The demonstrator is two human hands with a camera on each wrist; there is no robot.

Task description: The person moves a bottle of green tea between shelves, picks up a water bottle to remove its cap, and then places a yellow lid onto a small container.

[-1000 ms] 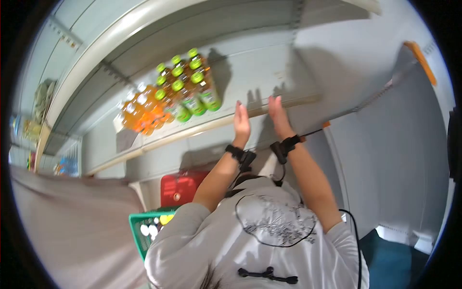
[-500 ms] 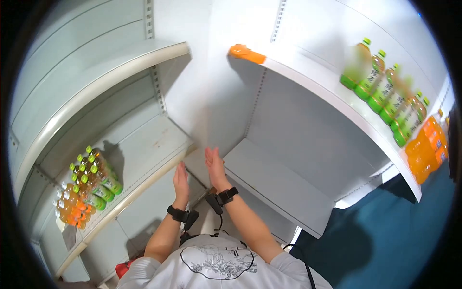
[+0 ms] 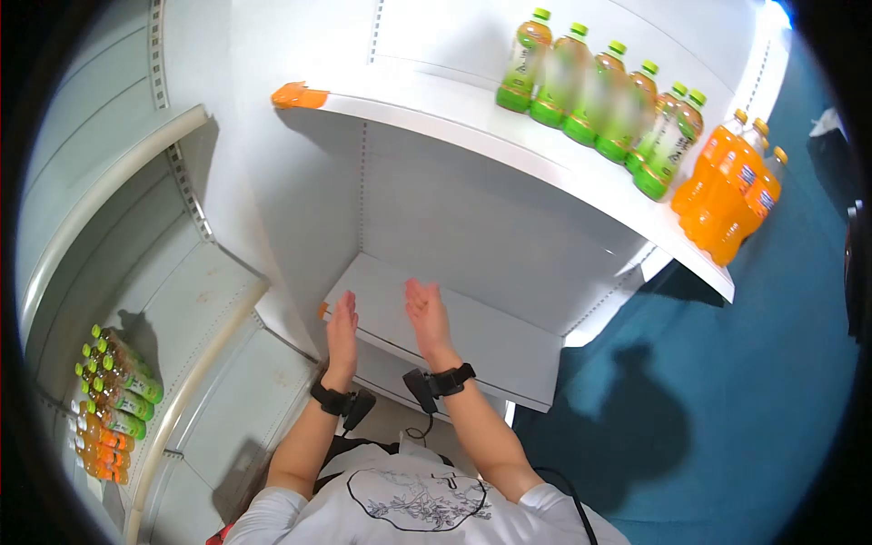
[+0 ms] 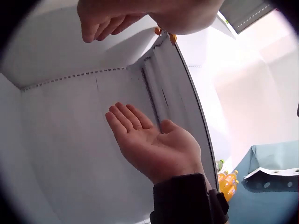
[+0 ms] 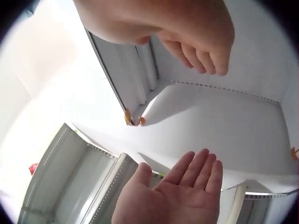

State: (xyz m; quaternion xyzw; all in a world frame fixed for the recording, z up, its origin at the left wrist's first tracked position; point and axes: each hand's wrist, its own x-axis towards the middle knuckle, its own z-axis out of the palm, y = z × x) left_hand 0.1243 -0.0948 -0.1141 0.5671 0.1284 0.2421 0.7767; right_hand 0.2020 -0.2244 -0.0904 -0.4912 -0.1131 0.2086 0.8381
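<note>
The left hand (image 3: 342,338) and right hand (image 3: 430,322) hold nothing, fingers extended, near the lower shelf (image 3: 509,350), while the bottles (image 3: 523,65) on the upper shelf (image 3: 436,113) (full, I judge) should feel weighty, slick and slightly yielding, best held mid-body.

Green-capped bottles (image 3: 595,104), orange bottles (image 3: 722,189) on shelf (image 3: 427,116)

The right hand (image 5: 191,32) spans the top, its fingers pointing down; well apart, the left hand (image 5: 170,193) rises at the bottom, palm toward the camera, fingers extended; behind, an orange piece (image 5: 128,116) sits at a shelf (image 5: 124,60) corner; grey shelving (image 5: 86,172) stands lower left, a blurred red object (image 5: 33,169) beside it.
</note>
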